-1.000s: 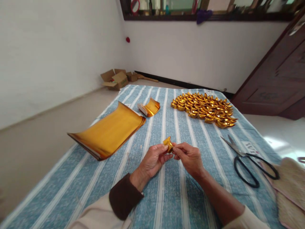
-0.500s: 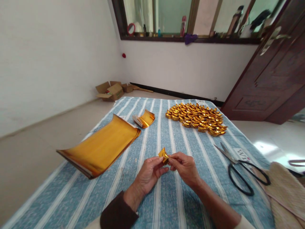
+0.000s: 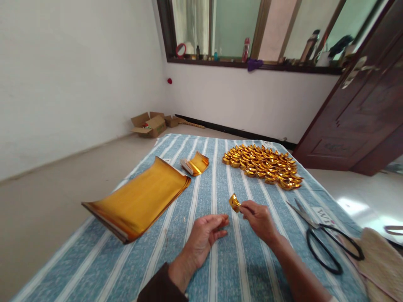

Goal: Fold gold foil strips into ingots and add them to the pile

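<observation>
Pinched by one end in my right hand (image 3: 258, 220) is a folded gold paper ingot (image 3: 234, 203), held above the striped cloth. My left hand (image 3: 206, 235) is apart from it, to its lower left, with nothing in it and the fingers loosely curved and apart. Beyond my right hand lies a large cluster of finished gold paper ingots (image 3: 261, 165), packed in rows. On the left rests a stack of large gold foil sheets (image 3: 141, 195) with curled edges. A smaller stack of cut gold paper (image 3: 197, 163) sits behind it.
Black-handled scissors (image 3: 315, 228) lie partly open on the right of the striped cloth (image 3: 201, 277). A beige fabric piece (image 3: 379, 256) is at the lower right corner. Cardboard boxes (image 3: 151, 125) stand on the floor beyond, and a dark red door (image 3: 352, 105) is at right.
Both hands held the gold ingot before. My left hand has let go, and my right hand has carried the ingot to the right. The view has shifted slightly.
</observation>
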Demonstrator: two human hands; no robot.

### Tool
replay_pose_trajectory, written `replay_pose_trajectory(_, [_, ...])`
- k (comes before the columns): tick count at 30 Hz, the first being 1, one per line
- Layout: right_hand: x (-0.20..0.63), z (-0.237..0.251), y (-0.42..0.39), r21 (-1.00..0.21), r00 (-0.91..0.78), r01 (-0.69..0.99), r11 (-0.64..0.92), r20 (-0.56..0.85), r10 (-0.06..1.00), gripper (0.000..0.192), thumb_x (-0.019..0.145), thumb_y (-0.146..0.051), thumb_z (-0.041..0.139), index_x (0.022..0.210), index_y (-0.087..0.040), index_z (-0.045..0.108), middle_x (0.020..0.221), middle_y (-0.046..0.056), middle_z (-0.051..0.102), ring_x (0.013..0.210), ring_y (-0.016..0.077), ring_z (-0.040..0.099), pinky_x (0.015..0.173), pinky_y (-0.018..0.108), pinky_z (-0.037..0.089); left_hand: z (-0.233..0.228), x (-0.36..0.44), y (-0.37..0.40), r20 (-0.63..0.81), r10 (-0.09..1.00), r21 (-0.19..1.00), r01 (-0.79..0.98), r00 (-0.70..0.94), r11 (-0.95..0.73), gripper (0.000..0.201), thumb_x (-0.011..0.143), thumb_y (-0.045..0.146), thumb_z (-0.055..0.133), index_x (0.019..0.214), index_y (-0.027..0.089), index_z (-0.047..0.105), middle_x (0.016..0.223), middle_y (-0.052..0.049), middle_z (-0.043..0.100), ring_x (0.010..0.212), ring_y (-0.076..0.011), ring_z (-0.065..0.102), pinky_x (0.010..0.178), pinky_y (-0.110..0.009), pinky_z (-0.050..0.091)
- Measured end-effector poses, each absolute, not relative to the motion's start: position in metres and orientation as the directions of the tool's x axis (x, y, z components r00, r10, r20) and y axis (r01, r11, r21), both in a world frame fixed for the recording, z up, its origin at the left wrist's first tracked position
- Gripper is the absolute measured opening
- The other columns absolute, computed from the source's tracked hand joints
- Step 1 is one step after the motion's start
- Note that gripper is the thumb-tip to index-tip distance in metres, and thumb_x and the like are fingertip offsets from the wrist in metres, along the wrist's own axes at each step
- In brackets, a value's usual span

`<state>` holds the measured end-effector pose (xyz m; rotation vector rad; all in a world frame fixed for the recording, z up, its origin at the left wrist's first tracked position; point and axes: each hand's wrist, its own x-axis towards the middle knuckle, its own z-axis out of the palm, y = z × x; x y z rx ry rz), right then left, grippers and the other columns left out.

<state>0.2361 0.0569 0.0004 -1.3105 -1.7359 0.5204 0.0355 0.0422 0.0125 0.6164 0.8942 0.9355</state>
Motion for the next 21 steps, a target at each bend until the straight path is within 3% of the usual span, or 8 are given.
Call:
replay_pose_trajectory(4, [0.256, 0.011, 0.086, -0.506, -0.213, 0.768, 0.393, 0.377, 0.901, 0.029, 0.094, -0.027, 0.046, 0.077, -0.020, 0.068, 0.064, 0.000, 0.063, 0.058, 0.0133, 0.060, 0.059, 0.022, 0.043, 0.009, 0.036, 0.042, -0.368, 0.880, 0.805, -0.371, 0.298, 0.463, 0.026, 0.073, 0.029, 0.081, 0.089, 0.009, 0.077, 0.096, -0.015, 0.074, 0.091, -0.0214, 0.068, 0.072, -0.026, 0.054])
replay_pose_trajectory(12, [0.285, 0.040, 0.186, -0.313, -0.344, 0.854, 0.416, 0.260, 0.902, 0.026, 0.088, -0.019, 0.049, 0.072, -0.019, 0.069, 0.071, 0.002, 0.069, 0.067, 0.0143, 0.060, 0.066, 0.022, 0.040, 0.004, 0.034, 0.042, -0.356, 0.876, 0.808, -0.364, 0.326, 0.464, 0.030, 0.071, 0.033, 0.081, 0.088, 0.008, 0.076, 0.099, -0.017, 0.073, 0.092, -0.0235, 0.068, 0.071, -0.027, 0.053])
replay_pose_trajectory(21, [0.287, 0.050, 0.251, -0.074, -0.392, 0.916, 0.395, 0.047, 0.919, 0.026, 0.086, -0.013, 0.051, 0.088, -0.020, 0.076, 0.095, 0.005, 0.076, 0.090, 0.0170, 0.066, 0.079, 0.021, 0.043, 0.003, 0.032, 0.043, -0.375, 0.859, 0.801, -0.345, 0.350, 0.490, 0.029, 0.071, 0.036, 0.081, 0.085, 0.010, 0.078, 0.099, -0.016, 0.073, 0.094, -0.0240, 0.066, 0.071, -0.028, 0.054])
